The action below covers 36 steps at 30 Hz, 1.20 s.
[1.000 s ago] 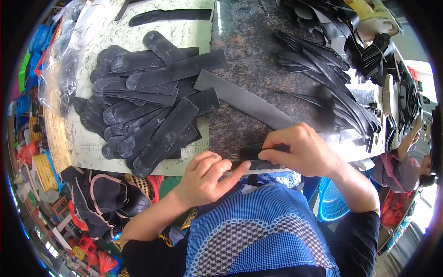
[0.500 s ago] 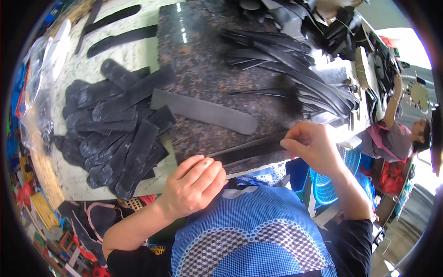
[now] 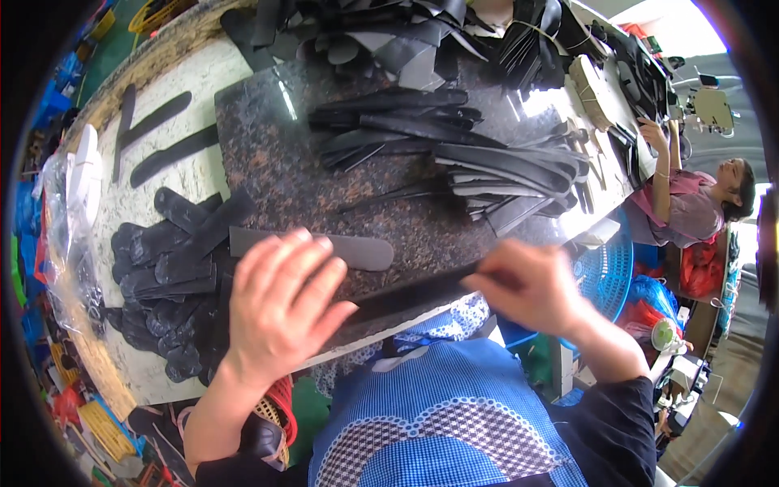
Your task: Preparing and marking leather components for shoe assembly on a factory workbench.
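My left hand [image 3: 284, 304], slightly blurred, is raised with its fingers apart at the left end of a long black strip [image 3: 414, 293], probably leather. That strip lies along the near edge of a dark speckled stone slab [image 3: 264, 154]. At its right end my right hand [image 3: 531, 288] is closed, with thumb and fingers pinching the strip. A wider grey strip [image 3: 363, 252] with a rounded end lies just beyond, partly covered by my left hand. Left of that hand is a heap of black round-ended pieces [image 3: 162, 304].
Fanned dark strips [image 3: 519, 170] spread across the slab's right side. More black pieces [image 3: 381, 40] and a tied bundle [image 3: 531, 40] lie at the back. A blue basket [image 3: 604, 272] stands below the table's right edge. Another person [image 3: 682, 195] works at far right.
My left hand has lifted off the strip and opened, moving left. My right hand still pinches the strip's end. The view has shifted, showing more of the table's far side.
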Tool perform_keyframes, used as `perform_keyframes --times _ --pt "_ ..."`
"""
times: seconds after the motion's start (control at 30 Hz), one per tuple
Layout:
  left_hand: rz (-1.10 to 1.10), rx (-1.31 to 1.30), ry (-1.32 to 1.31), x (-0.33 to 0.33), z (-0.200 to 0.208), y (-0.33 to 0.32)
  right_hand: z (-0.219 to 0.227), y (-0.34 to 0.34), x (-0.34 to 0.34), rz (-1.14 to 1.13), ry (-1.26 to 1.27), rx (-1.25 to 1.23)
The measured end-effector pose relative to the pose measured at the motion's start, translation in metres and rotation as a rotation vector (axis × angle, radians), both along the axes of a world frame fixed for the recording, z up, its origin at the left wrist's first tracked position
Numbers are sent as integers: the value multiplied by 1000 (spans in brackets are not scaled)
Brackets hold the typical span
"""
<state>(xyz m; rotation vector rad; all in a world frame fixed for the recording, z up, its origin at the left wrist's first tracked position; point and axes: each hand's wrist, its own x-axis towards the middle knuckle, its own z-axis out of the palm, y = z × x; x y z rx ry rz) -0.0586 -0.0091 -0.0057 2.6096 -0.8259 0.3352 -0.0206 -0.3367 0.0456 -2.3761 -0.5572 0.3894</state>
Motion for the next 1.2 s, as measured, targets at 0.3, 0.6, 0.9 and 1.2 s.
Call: perform_keyframes --times 0.3,0.6,0.9,1.2 --pt "-117 -32 138 -24 -20 -35 22 -50 92 -312 -345 -202" --pt "-11 -231 -14 -55 -27 -48 -31 49 163 315 -448 -142" --pt "256 -44 -134 -89 -40 -15 68 78 49 184 301 281" --pt "256 -35 -84 -91 -52 -13 -24 106 28 151 628 35"
